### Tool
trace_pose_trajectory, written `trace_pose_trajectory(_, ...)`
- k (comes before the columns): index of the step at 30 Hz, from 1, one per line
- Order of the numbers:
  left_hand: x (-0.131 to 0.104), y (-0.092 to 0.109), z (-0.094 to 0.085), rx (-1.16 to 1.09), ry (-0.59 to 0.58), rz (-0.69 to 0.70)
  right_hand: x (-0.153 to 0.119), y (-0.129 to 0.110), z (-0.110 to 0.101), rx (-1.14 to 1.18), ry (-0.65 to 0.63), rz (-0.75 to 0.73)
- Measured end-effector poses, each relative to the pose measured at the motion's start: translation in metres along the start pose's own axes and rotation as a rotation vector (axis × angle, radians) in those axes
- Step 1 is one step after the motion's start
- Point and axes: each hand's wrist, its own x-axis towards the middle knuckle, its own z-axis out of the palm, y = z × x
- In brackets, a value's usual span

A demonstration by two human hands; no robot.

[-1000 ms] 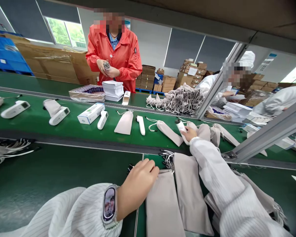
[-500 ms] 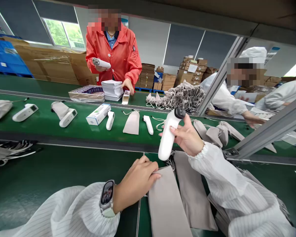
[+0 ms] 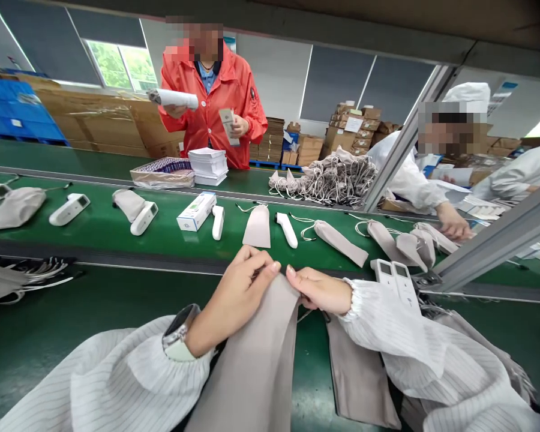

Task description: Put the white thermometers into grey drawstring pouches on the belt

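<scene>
A grey drawstring pouch (image 3: 263, 354) hangs from both my hands, gripped near its upper edge. My left hand (image 3: 247, 285) pinches one side of that edge, fingers bent over it. Thumb and fingers of my right hand (image 3: 321, 291) pinch the opposite corner. The pouch's lower end runs out of view at the bottom. Another grey pouch (image 3: 364, 378) lies flat under my right forearm. Beyond my right sleeve lie two white handheld devices (image 3: 393, 279) with small screens, partly covered by the sleeve.
Across the green conveyor belt (image 3: 166, 246) lie a white-and-blue box (image 3: 197, 211), a white handheld thermometer (image 3: 287, 230) and several grey pouches. A person in a red jacket (image 3: 216, 96) stands opposite, holding papers. A metal post (image 3: 405, 135) slants at right, near a co-worker's hand (image 3: 452, 222).
The white thermometer has left my right hand, which now grips the pouch. The pouch is lifted off the bench. Items on the belt have shifted right. The person opposite has raised a small box.
</scene>
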Motion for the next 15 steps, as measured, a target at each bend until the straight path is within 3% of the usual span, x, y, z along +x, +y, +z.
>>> trace_pose_trajectory(2,0.0,0.002,-0.013,0.034,-0.122,-0.08,-0.002,-0.002,-0.014,-0.146,0.138,-0.092)
trace_pose_trajectory(5,-0.007,0.015,-0.036,-0.049,-0.408,-0.186,-0.004,-0.002,-0.055,-0.311,0.734,-0.309)
trace_pose_trajectory(6,-0.011,0.021,-0.042,-0.128,-0.457,-0.206,-0.004,-0.001,-0.067,-0.327,0.894,-0.341)
trace_pose_trajectory(7,-0.015,0.026,-0.046,-0.224,-0.453,-0.217,-0.004,0.0,-0.074,-0.314,0.95,-0.345)
trace_pose_trajectory(8,-0.019,0.032,-0.048,-0.32,-0.401,-0.221,-0.004,0.002,-0.075,-0.275,0.88,-0.333)
trace_pose_trajectory(9,-0.021,0.036,-0.048,-0.397,-0.322,-0.214,-0.004,0.003,-0.07,-0.225,0.705,-0.321)
trace_pose_trajectory(12,-0.023,0.04,-0.04,-0.429,-0.16,-0.083,-0.001,0.006,-0.029,-0.115,0.04,-0.369)
trace_pose_trajectory(13,-0.021,0.038,-0.036,-0.377,-0.138,-0.017,0.001,0.006,-0.016,-0.091,-0.085,-0.383)
trace_pose_trajectory(14,-0.019,0.034,-0.032,-0.304,-0.121,0.049,0.002,0.006,-0.009,-0.073,-0.118,-0.378)
trace_pose_trajectory(15,-0.015,0.029,-0.028,-0.22,-0.095,0.1,0.003,0.006,-0.008,-0.058,-0.049,-0.354)
